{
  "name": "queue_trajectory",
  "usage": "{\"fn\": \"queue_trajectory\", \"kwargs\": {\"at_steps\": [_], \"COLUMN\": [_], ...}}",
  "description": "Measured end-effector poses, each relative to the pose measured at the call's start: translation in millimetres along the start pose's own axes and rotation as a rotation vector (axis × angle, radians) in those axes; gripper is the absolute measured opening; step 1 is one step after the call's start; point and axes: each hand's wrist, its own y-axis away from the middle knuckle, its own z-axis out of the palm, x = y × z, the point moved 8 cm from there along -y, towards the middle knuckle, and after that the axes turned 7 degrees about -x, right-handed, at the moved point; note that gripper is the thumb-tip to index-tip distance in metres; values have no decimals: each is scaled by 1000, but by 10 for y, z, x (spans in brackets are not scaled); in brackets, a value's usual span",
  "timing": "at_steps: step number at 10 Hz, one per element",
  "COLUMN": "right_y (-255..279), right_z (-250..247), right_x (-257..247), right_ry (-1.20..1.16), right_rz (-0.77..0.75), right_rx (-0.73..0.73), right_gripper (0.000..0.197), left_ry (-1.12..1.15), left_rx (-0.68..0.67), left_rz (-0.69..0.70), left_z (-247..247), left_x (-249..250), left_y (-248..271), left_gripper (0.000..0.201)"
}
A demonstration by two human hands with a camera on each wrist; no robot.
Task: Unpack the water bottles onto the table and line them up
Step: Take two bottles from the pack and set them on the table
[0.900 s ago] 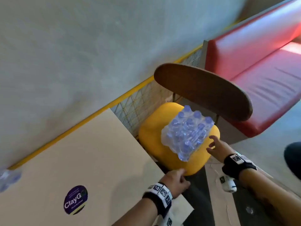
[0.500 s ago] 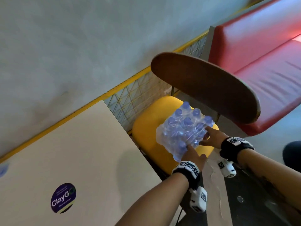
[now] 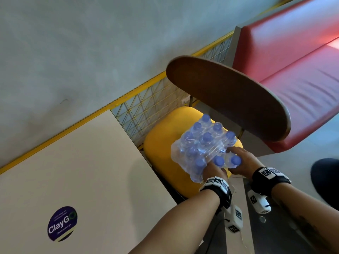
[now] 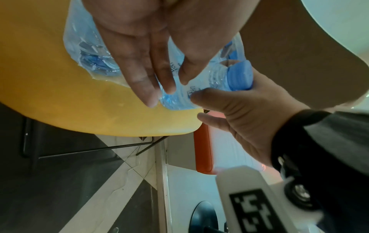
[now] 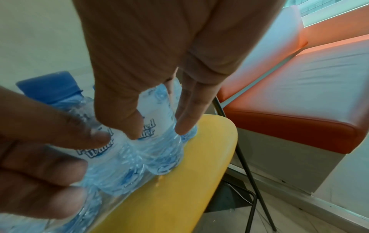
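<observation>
Far left: cream table (image 3: pixel 77 176) with a round purple sticker (image 3: pixel 62 224) near its close edge, yellow rail (image 3: pixel 55 136) along its far edge under the grey wall, broad bare surface between. A narrow gap past the table's right edge, then the yellow chair seat (image 3: pixel 159 143) bearing the shrink-wrapped pack of water bottles (image 3: pixel 201 143), set toward the seat's near right corner. Left hand (image 3: pixel 213 171) against the pack's near side, fingers (image 4: pixel 139 75) straight and pressed to the plastic. Right hand (image 3: pixel 242 162) curled round the nearest blue-capped bottle, thumb (image 5: pixel 60 130) and fingers (image 5: pixel 185 110) gripping through the wrap. Dark wooden chair back (image 3: pixel 229 99) overhanging behind; red bench (image 3: pixel 293 70) farther right, open floor beside it.
</observation>
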Motion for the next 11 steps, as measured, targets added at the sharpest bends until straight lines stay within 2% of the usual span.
{"fn": "queue_trajectory", "kwargs": {"at_steps": [1,2,3,4,5,6,7,8,9,10,11], "right_y": [162,363,711,887,1106,1185,1012,847,760,741,766], "right_z": [-54,-72,-178,-125,-14,341,912,1580,2257,2879,3493], "right_x": [25,-94,-394,-640,-1135,-1820,-2554,-3451,-4328,-5085,-5761], "right_ry": [-4,49,70,79,75,-64,-135,-46,28,83,131], "right_rz": [-9,-48,-74,-137,-220,-328,-447,-554,-616,-631,-647], "right_rx": [-24,-56,-78,-93,-63,-117,-143,-249,-304,-363,-407], "right_gripper": [66,54,47,45,42,48,51,43,47,50,54], "left_ry": [-5,-81,146,-167,-24,31,129,171,238,279,280], "left_rx": [-10,-42,-195,-77,-60,80,233,353,507,600,621], "left_rz": [54,141,102,408,368,313,230,112,-10,-120,-217], "left_z": [39,64,-125,-402,-851,-1525,-2264,-2991,-3680,-4185,-4494], "left_x": [-50,-118,-250,-300,-772,-1463,-2368,-3253,-4075,-4790,-5422], "left_y": [-24,8,291,561,790,1005,1218,1603,2127,2515,2730], "left_gripper": [38,28,19,39,50,58,56,43,48,44,55]}}
